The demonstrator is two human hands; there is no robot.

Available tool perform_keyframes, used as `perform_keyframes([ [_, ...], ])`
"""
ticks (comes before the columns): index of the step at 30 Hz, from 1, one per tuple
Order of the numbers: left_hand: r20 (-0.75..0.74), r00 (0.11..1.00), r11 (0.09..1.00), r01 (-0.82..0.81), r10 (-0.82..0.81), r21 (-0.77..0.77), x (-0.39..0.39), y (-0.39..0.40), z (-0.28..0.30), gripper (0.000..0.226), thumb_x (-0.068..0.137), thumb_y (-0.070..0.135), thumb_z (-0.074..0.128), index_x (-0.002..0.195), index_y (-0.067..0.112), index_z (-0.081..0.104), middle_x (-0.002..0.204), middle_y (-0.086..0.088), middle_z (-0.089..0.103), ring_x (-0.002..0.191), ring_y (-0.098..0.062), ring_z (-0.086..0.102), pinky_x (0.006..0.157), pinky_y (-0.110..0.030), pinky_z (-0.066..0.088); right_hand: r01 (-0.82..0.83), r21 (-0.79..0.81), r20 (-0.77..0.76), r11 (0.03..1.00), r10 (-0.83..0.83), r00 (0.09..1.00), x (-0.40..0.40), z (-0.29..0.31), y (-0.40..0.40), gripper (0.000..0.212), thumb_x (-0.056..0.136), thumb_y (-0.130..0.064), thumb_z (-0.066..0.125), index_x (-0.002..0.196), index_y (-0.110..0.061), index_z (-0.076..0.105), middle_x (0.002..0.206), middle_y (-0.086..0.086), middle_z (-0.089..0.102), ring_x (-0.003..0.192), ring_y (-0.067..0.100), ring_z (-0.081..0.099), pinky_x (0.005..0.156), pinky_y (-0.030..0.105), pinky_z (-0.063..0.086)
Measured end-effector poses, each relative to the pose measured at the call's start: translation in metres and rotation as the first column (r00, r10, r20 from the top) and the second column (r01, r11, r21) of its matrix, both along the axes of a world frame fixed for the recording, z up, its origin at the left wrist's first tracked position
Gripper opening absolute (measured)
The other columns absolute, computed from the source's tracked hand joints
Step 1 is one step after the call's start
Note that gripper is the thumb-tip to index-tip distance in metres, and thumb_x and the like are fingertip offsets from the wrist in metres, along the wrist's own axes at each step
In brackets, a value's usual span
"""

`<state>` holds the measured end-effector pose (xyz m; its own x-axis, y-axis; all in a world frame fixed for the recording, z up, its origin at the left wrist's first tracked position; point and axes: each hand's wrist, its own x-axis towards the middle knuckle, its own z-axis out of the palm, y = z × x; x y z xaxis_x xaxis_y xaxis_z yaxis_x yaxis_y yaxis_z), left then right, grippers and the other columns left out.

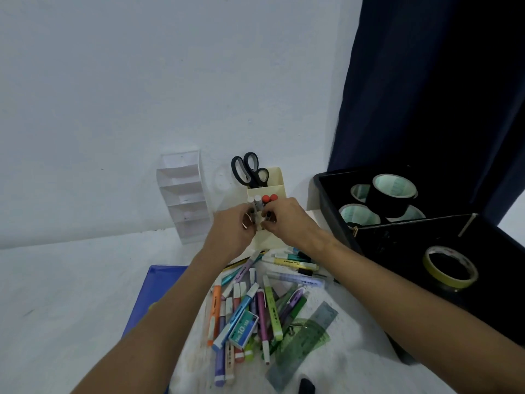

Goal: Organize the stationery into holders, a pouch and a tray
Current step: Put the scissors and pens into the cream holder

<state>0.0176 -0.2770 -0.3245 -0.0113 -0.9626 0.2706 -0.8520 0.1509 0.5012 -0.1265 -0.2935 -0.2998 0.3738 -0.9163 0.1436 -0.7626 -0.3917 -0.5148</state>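
Note:
A cream holder point(270, 182) stands against the wall with black scissors point(250, 169) in its back pocket and red-capped and grey-capped markers point(262, 199) in a front pocket. My left hand point(231, 227) and my right hand point(287, 220) meet at the holder's front. Each pinches small items that look like binder clips point(257, 220), partly hidden by the fingers. A pile of pens and highlighters point(255, 305) lies on the white surface between my forearms, with a blue staple box point(243, 328) and a green ruler point(305, 339).
A clear tiered holder point(184, 194) stands to the left of the cream one. A blue pouch point(154, 294) lies under my left forearm. A black tray point(335, 200) at right holds tape rolls point(393, 191), and a yellow tape roll point(450, 268) sits nearer. A dark curtain point(426, 81) hangs behind.

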Motion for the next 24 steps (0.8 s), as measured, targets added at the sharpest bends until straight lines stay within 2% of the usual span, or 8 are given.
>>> perform_keyframes([
  [6, -0.033, 0.999, 0.999, 0.026, -0.025, 0.027, -0.001, 0.0, -0.009, 0.008, 0.082, 0.009, 0.063, 0.09, 0.009, 0.066, 0.083, -0.005, 0.068, 0.073, -0.02, 0.059, 0.063, -0.021, 0.037, -0.01, 0.018, -0.029, 1.0, 0.01, 1.0, 0.005, -0.008, -0.003, 0.019, 0.089, -0.015, 0.064, 0.102, -0.003, 0.07, 0.103, 0.015, 0.068, 0.1, 0.027, 0.061, 0.085, 0.023, 0.042],
  [10, -0.063, 0.998, 1.0, 0.027, -0.028, -0.013, -0.001, 0.003, -0.009, 0.013, 0.083, 0.006, 0.062, 0.094, 0.008, 0.068, 0.085, -0.006, 0.068, 0.071, -0.015, 0.054, 0.057, -0.012, 0.035, -0.043, -0.006, 0.017, 0.999, 0.043, 0.999, 0.004, -0.006, -0.001, 0.024, 0.083, -0.01, 0.07, 0.107, -0.005, 0.069, 0.103, 0.013, 0.067, 0.1, 0.024, 0.06, 0.09, 0.025, 0.044],
  [12, -0.075, 0.997, 0.999, 0.027, -0.029, -0.018, 0.0, 0.005, -0.01, 0.016, 0.084, 0.006, 0.062, 0.098, 0.007, 0.068, 0.087, -0.005, 0.068, 0.07, -0.011, 0.052, 0.06, -0.003, 0.037, -0.043, -0.003, 0.075, 0.999, 0.043, 0.996, 0.003, -0.004, 0.001, 0.03, 0.081, -0.007, 0.071, 0.111, -0.005, 0.068, 0.101, 0.013, 0.068, 0.09, 0.02, 0.06, 0.085, 0.023, 0.046],
  [15, -0.08, 0.997, 1.0, 0.011, -0.011, 0.0, 0.002, 0.007, -0.012, 0.019, 0.084, 0.007, 0.062, 0.102, 0.008, 0.068, 0.092, -0.006, 0.07, 0.07, -0.009, 0.053, 0.059, -0.001, 0.038, -0.029, 0.003, 0.137, 1.0, 0.028, 0.99, 0.002, -0.005, 0.002, 0.036, 0.079, -0.001, 0.069, 0.114, -0.008, 0.067, 0.097, 0.009, 0.069, 0.078, 0.01, 0.057, 0.075, 0.012, 0.045],
  [18, -0.079, 0.997, 1.0, 0.0, 0.002, 0.022, 0.003, 0.009, -0.013, 0.02, 0.085, 0.007, 0.06, 0.103, 0.009, 0.067, 0.092, -0.005, 0.071, 0.069, -0.01, 0.055, 0.06, -0.006, 0.039, 0.003, 0.049, 0.191, 0.999, -0.012, 0.982, 0.0, -0.009, 0.001, 0.041, 0.079, 0.005, 0.062, 0.117, -0.01, 0.066, 0.099, 0.008, 0.071, 0.087, 0.013, 0.064, 0.079, 0.01, 0.046],
  [21, -0.106, 0.993, 0.997, -0.045, 0.051, 0.058, 0.003, 0.013, -0.017, 0.032, 0.083, 0.012, 0.061, 0.115, 0.013, 0.062, 0.09, 0.0, 0.068, 0.072, -0.012, 0.057, 0.07, -0.019, 0.045, 0.036, 0.08, 0.241, 0.996, -0.055, 0.969, -0.009, -0.012, 0.005, 0.042, 0.081, 0.005, 0.058, 0.119, -0.011, 0.065, 0.103, 0.008, 0.07, 0.094, 0.016, 0.066, 0.087, 0.02, 0.052],
  [23, -0.108, 0.986, 0.985, -0.116, 0.129, 0.126, 0.006, 0.018, -0.022, 0.041, 0.083, 0.018, 0.061, 0.123, 0.012, 0.056, 0.093, -0.001, 0.067, 0.08, -0.015, 0.06, 0.071, -0.024, 0.043, 0.073, 0.091, 0.205, 0.993, -0.091, 0.974, -0.023, -0.011, 0.009, 0.04, 0.081, 0.004, 0.058, 0.118, -0.011, 0.066, 0.103, 0.006, 0.07, 0.091, 0.016, 0.066, 0.084, 0.022, 0.054],
  [24, -0.064, 0.986, 0.974, -0.14, 0.153, 0.176, 0.008, 0.02, -0.024, 0.04, 0.083, 0.022, 0.061, 0.121, 0.01, 0.057, 0.096, -0.004, 0.068, 0.086, -0.018, 0.061, 0.073, -0.025, 0.044, 0.084, 0.099, 0.158, 0.992, -0.099, 0.982, -0.031, -0.01, 0.011, 0.039, 0.081, 0.002, 0.06, 0.117, -0.011, 0.066, 0.103, 0.005, 0.07, 0.089, 0.015, 0.066, 0.083, 0.022, 0.054],
])
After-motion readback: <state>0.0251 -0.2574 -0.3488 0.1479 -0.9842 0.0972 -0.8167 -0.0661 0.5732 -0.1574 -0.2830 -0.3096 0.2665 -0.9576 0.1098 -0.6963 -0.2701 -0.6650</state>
